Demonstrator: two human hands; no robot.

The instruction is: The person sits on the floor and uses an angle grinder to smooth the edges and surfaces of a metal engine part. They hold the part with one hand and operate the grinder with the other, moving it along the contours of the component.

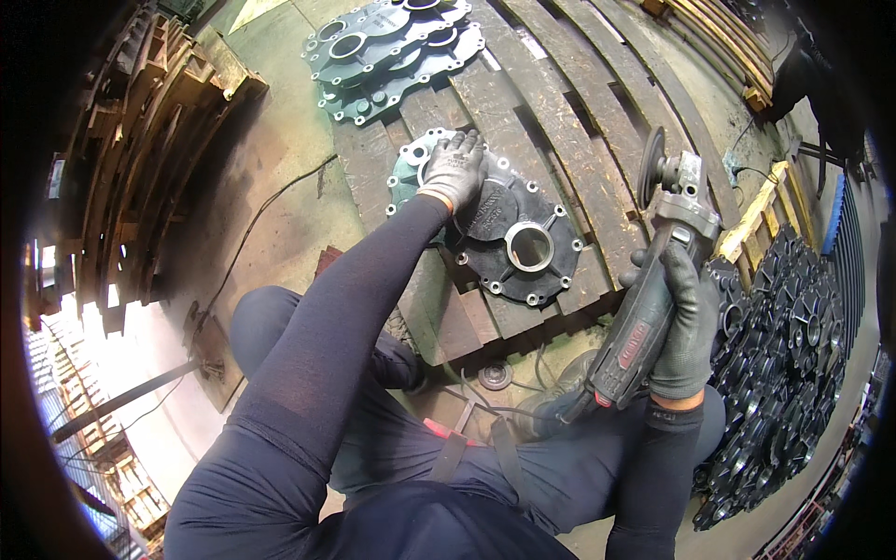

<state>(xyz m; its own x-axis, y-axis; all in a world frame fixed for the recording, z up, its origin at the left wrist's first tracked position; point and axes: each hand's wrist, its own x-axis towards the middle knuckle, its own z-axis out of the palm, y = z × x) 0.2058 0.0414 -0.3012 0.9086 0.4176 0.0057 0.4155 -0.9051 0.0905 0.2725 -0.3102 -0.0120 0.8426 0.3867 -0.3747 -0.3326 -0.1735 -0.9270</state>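
Observation:
My gloved left hand (457,170) lies on the upper part of a grey metal casting (490,238), fingers stretched out over its surface. This cover-like casting has a round bored opening near its lower end and bolt holes around its rim. It rests flat on a wooden pallet (607,187). On the right, my gloved right hand (689,327) is wrapped round the body of an angle grinder (637,338). The grinder is held raised above my right leg, its head up and its disc (651,168) apart from the casting. Whether the disc spins cannot be told.
More castings (397,61) lie stacked at the pallet's far left. Many dark castings (779,373) are piled on the right. Wooden pallets (154,140) stand stacked at left. A cable (266,210) crosses the floor, and a loose disc (495,375) lies near my feet.

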